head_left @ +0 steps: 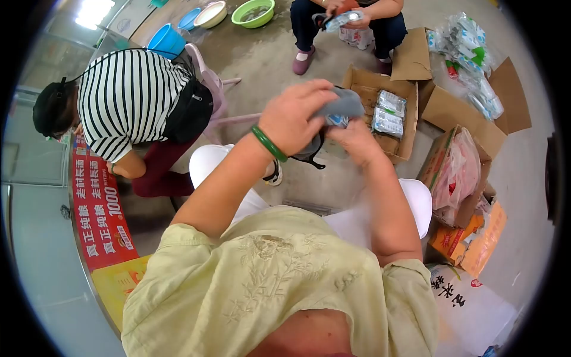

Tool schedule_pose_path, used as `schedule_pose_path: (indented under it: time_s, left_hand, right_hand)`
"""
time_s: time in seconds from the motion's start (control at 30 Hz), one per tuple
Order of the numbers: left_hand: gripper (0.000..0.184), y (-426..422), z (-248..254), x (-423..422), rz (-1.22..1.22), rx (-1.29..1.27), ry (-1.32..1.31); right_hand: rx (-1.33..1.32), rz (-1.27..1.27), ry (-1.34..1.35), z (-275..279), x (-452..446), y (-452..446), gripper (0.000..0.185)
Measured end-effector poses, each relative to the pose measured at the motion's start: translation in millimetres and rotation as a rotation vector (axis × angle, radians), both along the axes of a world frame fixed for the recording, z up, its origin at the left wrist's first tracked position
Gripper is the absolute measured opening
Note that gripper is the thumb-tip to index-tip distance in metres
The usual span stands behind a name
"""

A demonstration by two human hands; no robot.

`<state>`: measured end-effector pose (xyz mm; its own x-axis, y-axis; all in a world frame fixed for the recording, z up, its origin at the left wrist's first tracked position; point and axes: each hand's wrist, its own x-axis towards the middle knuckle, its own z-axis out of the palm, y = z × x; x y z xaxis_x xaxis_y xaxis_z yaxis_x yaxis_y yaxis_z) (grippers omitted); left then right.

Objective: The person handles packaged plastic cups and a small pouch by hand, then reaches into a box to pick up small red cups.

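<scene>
- We find the left hand [294, 119], with a glossy green bangle [269, 143] at its wrist, raised in front of the body; its fingers are bent over a grey, soft-looking item [342, 102] and have hold of it.
- We place the right hand [355, 141] just beside it, fingers curled inward at the item's lower side; their tips are partly hidden, so how far they are closed we cannot tell.
- We note a small blue-and-silver shiny packet [337, 121] between the two hands, directly below the grey item and apparently touching it.
- We see a thin black strap-like piece [314, 160] hanging beneath the hands; what it joins is hidden.
- We record, beyond the right hand, an open brown cardboard box [408, 143] on the grey concrete floor [256, 53], with silver-and-blue wrapped packs [389, 113] lying inside.
- We observe clear plastic-wrapped packs [467, 65] at a larger open cardboard box [513, 98] farther right.
- We note a seated co-worker [348, 41] ahead, holding a similar silver-and-blue packet [343, 20].
- We find a second co-worker in a black-and-white striped shirt [134, 89] on the left, bent forward on a pale pink plastic chair [215, 89].
</scene>
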<state>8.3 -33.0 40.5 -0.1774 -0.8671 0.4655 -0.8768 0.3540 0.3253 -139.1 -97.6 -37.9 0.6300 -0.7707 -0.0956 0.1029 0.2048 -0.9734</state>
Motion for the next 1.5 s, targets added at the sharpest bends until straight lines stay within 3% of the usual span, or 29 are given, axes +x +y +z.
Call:
schedule_pose_path:
  time_s: [0.17,0.23,0.27,0.37,0.43,0.47,0.5,0.57,0.63,0.7,0.8,0.87,0.97,1.07,1.23,1.27,1.33,1.4,1.5]
  left_hand:
    - [0.033,-1.4,-12.9,68.9,0.237,0.249,0.102]
    - [0.03,6.0,-19.5,96.6,0.26,0.403,-0.163]
    - [0.03,10.6,-24.8,106.6,0.256,0.396,-0.166]
    - [0.031,17.5,-27.7,117.2,0.398,0.318,0.058]
    - [0.033,17.7,-8.7,111.1,0.459,0.248,0.545]
    - [0.036,17.0,0.3,108.2,0.364,0.231,0.683]
    - [0.036,18.7,12.9,96.8,0.361,0.226,0.685]
    - [0.039,23.3,38.4,58.7,0.133,0.063,0.681]
    - [0.043,22.0,52.3,28.8,-0.07,-0.078,0.268]
    - [0.053,22.7,45.1,-2.8,-0.116,-0.069,-0.092]
    - [0.052,8.8,7.0,-23.4,-0.031,-0.063,-0.172]
    - [0.051,4.4,0.1,-17.7,-0.036,-0.089,-0.147]
    - [0.049,8.7,5.1,-8.3,-0.019,-0.093,-0.108]
    - [0.047,11.7,2.2,14.2,0.085,0.001,0.001]
    - [0.045,22.9,-1.1,42.6,0.046,0.111,-0.06]
    - [0.042,23.8,-7.7,54.2,0.144,0.146,-0.097]
    - [0.039,27.4,-18.2,77.6,0.234,0.178,-0.131]
    - [0.033,32.3,-25.1,105.6,0.412,0.359,-0.068]
    - [0.037,26.6,-13.5,130.2,0.479,0.228,0.299]
  right_hand:
    - [0.077,0.136,0.032,5.1,-11.5,-3.9,0.053]
    - [0.141,0.125,-0.118,3.8,-13.6,-3.0,0.051]
    - [0.135,0.12,-0.121,8.4,-15.1,-4.1,0.051]
    - [0.253,0.013,-0.301,21.9,-22.1,-9.7,0.049]
    - [0.279,-0.03,-0.308,21.7,-24.7,-15.7,0.047]
    - [0.269,-0.031,-0.306,20.8,-24.2,-17.8,0.047]
    - [0.26,-0.06,-0.268,18.0,-22.0,-18.9,0.047]
    - [0.254,-0.079,-0.233,11.6,-15.4,-19.3,0.048]
    - [0.157,-0.068,-0.141,5.5,-10.7,-17.9,0.049]
    - [0.144,-0.032,-0.17,4.3,-9.3,-11.5,0.05]
    - [0.123,0.008,-0.164,9.0,-9.0,-5.6,0.051]
    - [0.0,-0.02,-0.08,5.2,-10.1,0.0,0.05]
    - [0.082,0.04,-0.16,-3.4,-9.3,-2.6,0.052]
    - [0.018,0.039,-0.073,15.0,-14.4,0.4,0.05]
    - [-0.033,0.121,-0.018,8.2,-12.3,3.7,0.053]
    - [-0.036,0.121,-0.018,9.2,-11.7,4.9,0.053]
    - [0.014,-0.036,-0.123,12.0,-14.4,6.9,0.053]
    - [-0.041,-0.071,-0.15,21.6,-23.7,0.1,0.053]
    - [-0.222,-0.179,-0.132,17.6,-25.6,-2.7,0.053]
